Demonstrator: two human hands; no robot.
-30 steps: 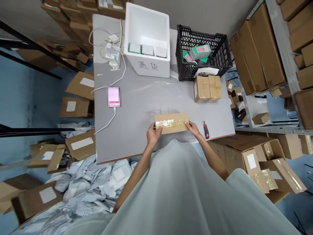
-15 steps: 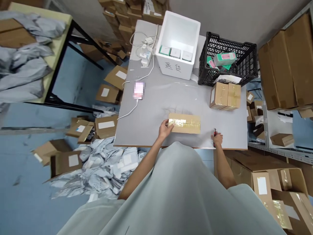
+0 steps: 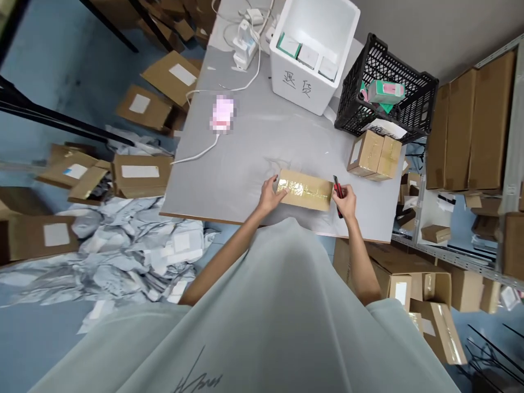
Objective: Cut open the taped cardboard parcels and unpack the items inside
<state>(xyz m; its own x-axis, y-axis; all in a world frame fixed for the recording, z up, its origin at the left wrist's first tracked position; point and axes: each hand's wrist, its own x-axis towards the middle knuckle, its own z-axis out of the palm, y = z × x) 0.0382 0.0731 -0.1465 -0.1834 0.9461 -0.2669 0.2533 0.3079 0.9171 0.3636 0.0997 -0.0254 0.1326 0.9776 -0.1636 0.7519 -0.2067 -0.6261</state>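
Setting: parcel-handling storeroom around a grey table (image 3: 213, 180).
Mailing bags (image 3: 135, 251): heaped on the blue floor (image 3: 24, 333), left of the table.
Labelled cartons (image 3: 161, 71): clustered left of the table.
Metal shelving (image 3: 510, 188): stocked with boxes (image 3: 436, 233), right of the table.

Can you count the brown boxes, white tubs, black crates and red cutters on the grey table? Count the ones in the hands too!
Brown boxes: 3 (one taped box in the left hand, two small boxes side by side)
White tubs: 1
Black crates: 1
Red cutters: 1, in the right hand
Total: 6
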